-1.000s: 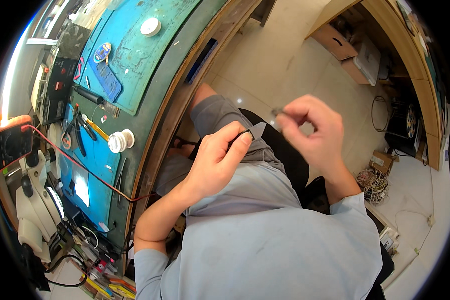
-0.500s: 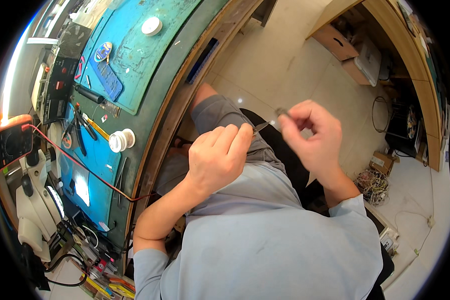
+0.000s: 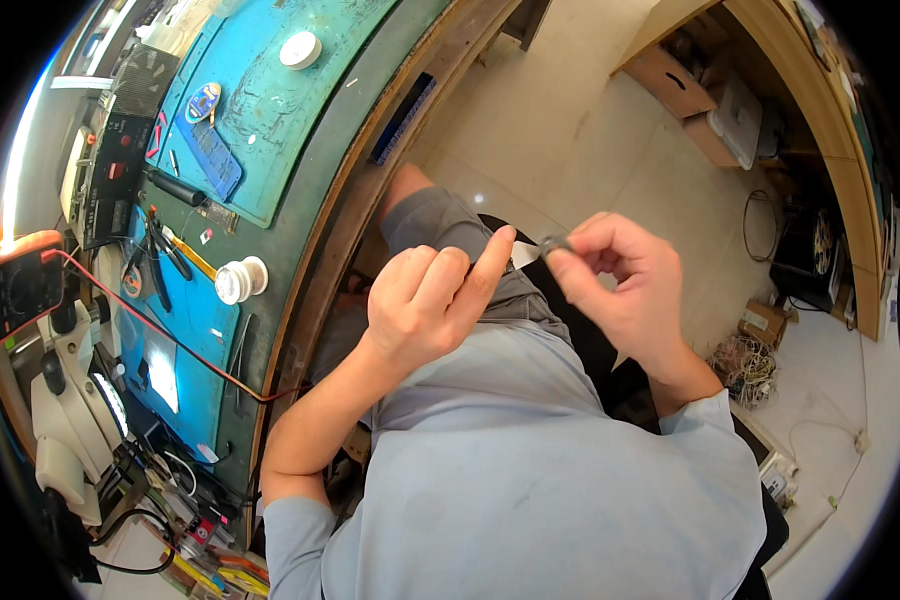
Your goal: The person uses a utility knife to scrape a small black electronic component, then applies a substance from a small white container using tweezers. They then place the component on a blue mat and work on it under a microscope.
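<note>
A small dark part (image 3: 552, 243) sits pinched in the fingers of the right hand (image 3: 615, 285) above the lap. The left hand (image 3: 430, 305), loosely curled and empty, points one finger at it, beside the green tabletop (image 3: 300, 130).

Person wears light grey-blue long-sleeved shirt, sleeves pushed up above the elbows, cuffs bunched on upper arms. Grey shorts or trousers, one knee showing. Left hand (image 3: 425, 310) and right hand (image 3: 620, 285) bare, no gloves, no rings or watch visible.
</note>
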Demonstrator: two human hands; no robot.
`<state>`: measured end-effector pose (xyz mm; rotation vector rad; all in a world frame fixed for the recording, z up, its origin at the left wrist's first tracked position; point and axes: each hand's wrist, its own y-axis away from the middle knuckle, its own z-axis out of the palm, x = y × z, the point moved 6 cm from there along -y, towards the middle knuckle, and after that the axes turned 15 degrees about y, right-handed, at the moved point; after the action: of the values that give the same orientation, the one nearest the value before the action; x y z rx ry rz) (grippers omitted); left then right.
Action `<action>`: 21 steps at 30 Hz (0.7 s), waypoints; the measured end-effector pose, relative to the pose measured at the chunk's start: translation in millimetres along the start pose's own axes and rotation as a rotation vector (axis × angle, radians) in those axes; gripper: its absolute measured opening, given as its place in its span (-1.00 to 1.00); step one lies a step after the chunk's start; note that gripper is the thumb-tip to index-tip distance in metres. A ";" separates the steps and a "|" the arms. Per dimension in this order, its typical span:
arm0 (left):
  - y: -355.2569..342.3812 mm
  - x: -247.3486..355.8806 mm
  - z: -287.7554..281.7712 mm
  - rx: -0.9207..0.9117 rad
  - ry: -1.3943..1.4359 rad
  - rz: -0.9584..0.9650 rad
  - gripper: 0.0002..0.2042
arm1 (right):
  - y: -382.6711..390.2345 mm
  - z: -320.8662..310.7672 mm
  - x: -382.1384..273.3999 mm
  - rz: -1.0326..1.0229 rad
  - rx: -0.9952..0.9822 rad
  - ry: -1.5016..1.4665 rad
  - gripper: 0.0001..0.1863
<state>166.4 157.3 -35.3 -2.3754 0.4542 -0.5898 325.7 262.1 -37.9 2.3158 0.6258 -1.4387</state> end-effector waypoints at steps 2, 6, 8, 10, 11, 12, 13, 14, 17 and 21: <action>-0.4 0.6 -0.6 0.031 -0.030 0.038 -0.48 | -0.5 1.9 -0.8 -0.008 -0.029 0.137 -0.91; 4.8 -3.5 1.6 0.027 -0.023 0.041 -0.47 | -2.7 -2.5 -3.8 -0.051 0.045 0.163 -0.91; 2.4 -3.8 1.8 0.027 -0.003 0.040 -0.47 | 0.8 3.9 -14.4 -0.101 0.005 0.136 -0.90; 3.4 -4.1 1.9 0.039 0.001 0.042 -0.47 | -5.3 1.5 -0.8 -0.060 0.097 0.223 -0.90; 4.1 -4.3 1.6 0.046 0.002 0.041 -0.48 | -7.9 -0.1 5.4 -0.040 0.141 0.267 -0.90; 4.1 -4.1 1.4 0.044 0.001 0.042 -0.47 | -8.5 -3.0 11.2 0.021 0.121 0.223 -0.90; 3.9 -4.0 1.3 0.042 0.001 0.044 -0.47 | -6.1 0.4 6.2 -0.013 0.090 0.195 -0.90; 3.8 -3.5 1.5 0.039 0.003 0.047 -0.47 | -1.7 4.9 -3.9 -0.044 0.061 0.167 -0.90; 4.8 -4.7 3.2 0.020 0.016 0.015 -0.52 | -5.6 5.4 1.7 -0.011 0.049 0.209 -0.90; 13.1 -33.0 19.2 -0.014 0.605 -0.564 -0.77 | -10.5 -3.7 10.6 -0.065 0.152 0.132 -0.91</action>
<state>146.5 172.3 -67.0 -2.2984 0.0176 -1.5812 327.1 274.9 -46.5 2.5473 0.6550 -1.4150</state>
